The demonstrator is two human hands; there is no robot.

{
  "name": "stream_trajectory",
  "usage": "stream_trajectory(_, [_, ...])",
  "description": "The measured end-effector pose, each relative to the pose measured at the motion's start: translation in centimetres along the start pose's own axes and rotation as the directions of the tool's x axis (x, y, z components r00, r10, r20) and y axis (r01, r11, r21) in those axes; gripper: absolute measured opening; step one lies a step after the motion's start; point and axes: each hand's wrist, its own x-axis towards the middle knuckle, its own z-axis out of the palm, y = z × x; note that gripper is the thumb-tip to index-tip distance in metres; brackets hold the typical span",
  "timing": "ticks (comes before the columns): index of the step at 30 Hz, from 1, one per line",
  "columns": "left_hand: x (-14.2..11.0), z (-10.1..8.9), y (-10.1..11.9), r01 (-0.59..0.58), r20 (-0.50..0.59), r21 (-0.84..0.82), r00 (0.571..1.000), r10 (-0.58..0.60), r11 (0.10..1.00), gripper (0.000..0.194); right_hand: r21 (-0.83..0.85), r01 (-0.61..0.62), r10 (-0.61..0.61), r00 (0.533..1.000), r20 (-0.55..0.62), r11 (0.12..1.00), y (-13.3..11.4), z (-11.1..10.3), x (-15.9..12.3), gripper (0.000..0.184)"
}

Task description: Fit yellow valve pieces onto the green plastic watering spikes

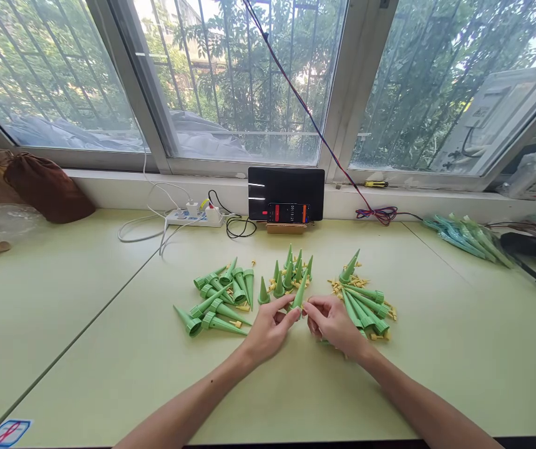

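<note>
My left hand (266, 329) is closed around a green plastic watering spike (301, 292), its pointed end up and leaning slightly right. The fingertips of my right hand (337, 325) pinch together against the spike's right side; what they hold is too small and hidden to name. Just beyond my hands, several green spikes (288, 274) stand upright with small yellow nozzles among them. To the left lies a loose pile of green spikes (238, 293). Right of my right hand, more spikes (365, 315) lie beside and over scattered yellow nozzles (360, 282).
Behind the spikes, a phone (288, 213) leans on a dark screen (286, 181). A power strip (195, 217) with cables is left of it, near a brown bag (50, 187). Coiled wire (380, 214), plastic-wrapped pieces (464, 237) and a black object (534, 249) lie right.
</note>
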Motion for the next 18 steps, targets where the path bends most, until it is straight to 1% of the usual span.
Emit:
stream_trajectory(3, [0.07,-0.03,0.31,0.017,0.006,-0.021,1.0,-0.017,1.0,0.044,-0.141,0.091,-0.095,0.995,-0.021,0.986,-0.11,0.05,-0.19,0.043])
stream_trajectory(6, [0.08,-0.03,0.47,-0.003,0.017,-0.035,1.0,0.004,0.999,0.04,-0.188,0.119,-0.125,0.992,-0.023,0.975,-0.16,0.06,-0.23,0.044])
stream_trajectory(9, [0.05,-0.02,0.34,-0.015,0.019,-0.031,1.0,0.016,0.999,0.038,-0.173,0.108,-0.114,0.993,-0.025,0.979,0.02,0.07,-0.16,0.042])
stream_trajectory(18, [-0.08,-0.03,0.15,-0.027,0.03,-0.037,0.999,0.028,0.999,0.042,-0.067,0.051,-0.053,0.998,-0.025,0.996,0.72,-0.07,0.06,0.041])
